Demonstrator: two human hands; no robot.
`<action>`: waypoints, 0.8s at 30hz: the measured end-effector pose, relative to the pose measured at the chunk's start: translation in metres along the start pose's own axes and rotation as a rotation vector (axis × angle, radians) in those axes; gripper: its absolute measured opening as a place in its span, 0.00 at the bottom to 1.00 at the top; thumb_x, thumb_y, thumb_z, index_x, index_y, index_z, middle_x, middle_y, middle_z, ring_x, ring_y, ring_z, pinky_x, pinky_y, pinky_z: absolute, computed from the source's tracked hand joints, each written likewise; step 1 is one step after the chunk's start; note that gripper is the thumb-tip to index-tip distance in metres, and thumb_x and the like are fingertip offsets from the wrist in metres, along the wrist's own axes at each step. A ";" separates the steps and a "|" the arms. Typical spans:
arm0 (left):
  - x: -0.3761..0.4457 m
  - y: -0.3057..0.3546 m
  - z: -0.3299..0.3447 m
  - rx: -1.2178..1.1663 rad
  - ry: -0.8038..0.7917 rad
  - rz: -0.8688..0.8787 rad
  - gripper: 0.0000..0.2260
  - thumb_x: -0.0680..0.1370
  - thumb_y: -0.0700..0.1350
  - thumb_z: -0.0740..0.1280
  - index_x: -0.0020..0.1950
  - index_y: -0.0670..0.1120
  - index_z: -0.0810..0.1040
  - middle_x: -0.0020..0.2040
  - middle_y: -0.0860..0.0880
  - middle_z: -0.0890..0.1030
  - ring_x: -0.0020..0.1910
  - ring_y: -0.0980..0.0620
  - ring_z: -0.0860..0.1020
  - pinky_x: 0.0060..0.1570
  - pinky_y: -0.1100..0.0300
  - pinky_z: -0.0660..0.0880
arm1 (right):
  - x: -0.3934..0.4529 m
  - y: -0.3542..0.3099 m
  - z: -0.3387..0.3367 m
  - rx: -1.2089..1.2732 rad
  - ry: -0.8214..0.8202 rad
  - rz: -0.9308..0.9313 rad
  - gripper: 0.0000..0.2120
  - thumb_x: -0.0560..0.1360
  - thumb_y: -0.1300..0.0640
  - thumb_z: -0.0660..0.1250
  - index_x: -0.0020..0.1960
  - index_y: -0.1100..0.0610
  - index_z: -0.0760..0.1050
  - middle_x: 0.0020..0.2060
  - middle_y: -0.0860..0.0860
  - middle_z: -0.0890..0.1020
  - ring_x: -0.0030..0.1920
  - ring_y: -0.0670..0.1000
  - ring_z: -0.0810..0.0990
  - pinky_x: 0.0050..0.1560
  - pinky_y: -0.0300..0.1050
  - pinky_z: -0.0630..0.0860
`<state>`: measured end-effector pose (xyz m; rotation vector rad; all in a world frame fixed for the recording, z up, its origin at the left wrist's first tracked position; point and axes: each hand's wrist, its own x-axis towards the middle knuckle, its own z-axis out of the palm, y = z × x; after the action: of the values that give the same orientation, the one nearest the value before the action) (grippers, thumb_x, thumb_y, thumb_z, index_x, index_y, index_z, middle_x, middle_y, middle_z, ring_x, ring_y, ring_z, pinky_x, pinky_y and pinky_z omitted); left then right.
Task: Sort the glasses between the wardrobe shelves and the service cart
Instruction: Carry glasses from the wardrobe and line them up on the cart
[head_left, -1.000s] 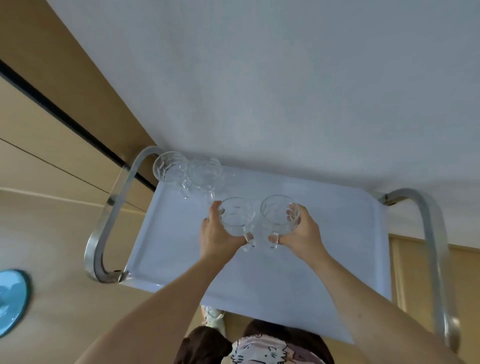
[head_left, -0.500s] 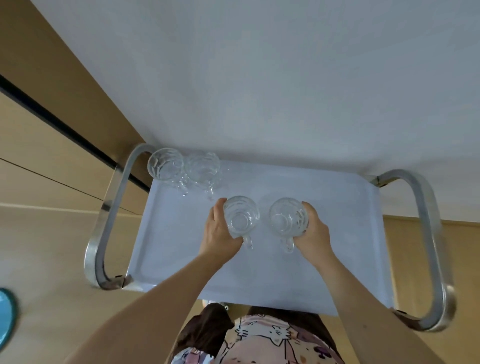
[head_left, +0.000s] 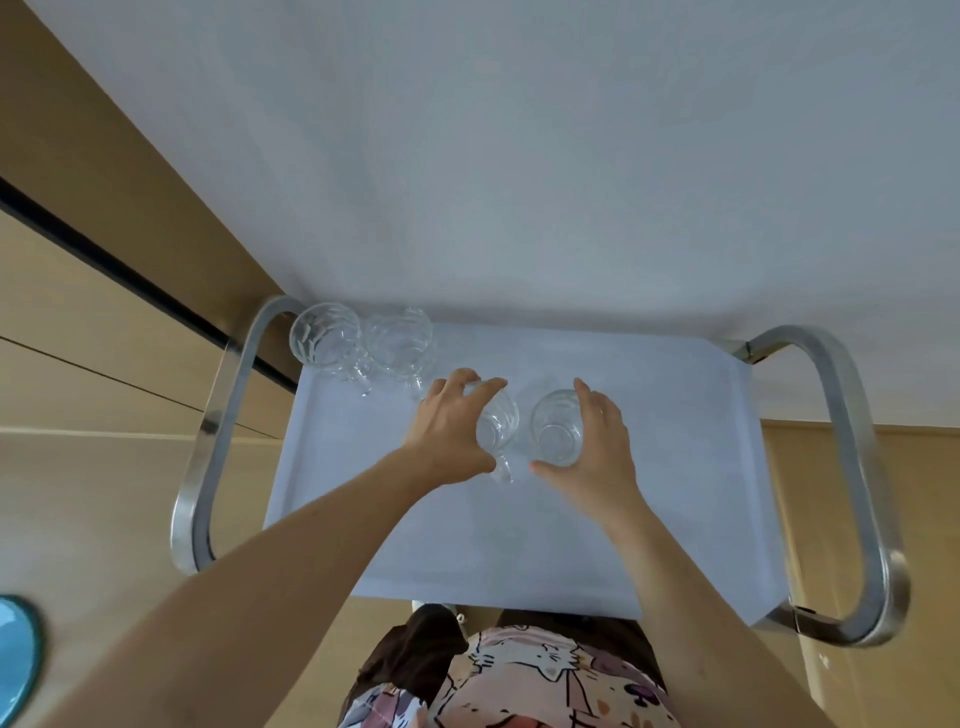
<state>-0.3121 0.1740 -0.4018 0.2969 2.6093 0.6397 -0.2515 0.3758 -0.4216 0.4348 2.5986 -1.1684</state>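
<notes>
Two hands over the service cart (head_left: 675, 519) tray. Left hand (head_left: 447, 431) curls round a glass mug (head_left: 498, 428), fingers over its far rim, thumb at the near side. Right hand (head_left: 597, 447) cups a second glass mug (head_left: 556, 428) from the right, fingers curved round it. Mugs side by side, mid-tray. Two more glass mugs (head_left: 324, 338) (head_left: 400, 340) stand touching at the far left corner, by the chrome handle (head_left: 208, 431).

Two glasses (head_left: 358, 343) crowd the cart tray's (head_left: 675, 467) far-left corner; its right half lies open.
</notes>
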 end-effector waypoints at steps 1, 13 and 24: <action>0.005 0.001 -0.003 0.002 0.010 -0.002 0.45 0.62 0.44 0.77 0.76 0.60 0.65 0.73 0.52 0.63 0.68 0.46 0.64 0.58 0.56 0.72 | 0.001 0.001 0.000 -0.033 0.008 -0.008 0.54 0.65 0.52 0.80 0.81 0.44 0.51 0.76 0.50 0.59 0.75 0.54 0.61 0.69 0.48 0.66; 0.063 0.004 -0.029 0.084 0.059 -0.023 0.45 0.63 0.47 0.79 0.77 0.60 0.64 0.74 0.53 0.64 0.69 0.47 0.69 0.60 0.52 0.75 | 0.042 -0.010 -0.021 0.016 0.051 -0.015 0.51 0.62 0.58 0.79 0.79 0.44 0.59 0.72 0.46 0.69 0.70 0.49 0.70 0.60 0.40 0.64; 0.083 -0.004 -0.032 0.079 0.114 0.005 0.42 0.64 0.52 0.78 0.76 0.59 0.64 0.75 0.52 0.64 0.70 0.47 0.71 0.57 0.55 0.72 | 0.098 -0.040 -0.027 -0.025 0.020 -0.075 0.51 0.61 0.60 0.79 0.79 0.48 0.60 0.74 0.47 0.68 0.73 0.50 0.68 0.61 0.39 0.63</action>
<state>-0.4008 0.1832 -0.4079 0.2989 2.7481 0.5713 -0.3596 0.3874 -0.4114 0.3487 2.6651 -1.1598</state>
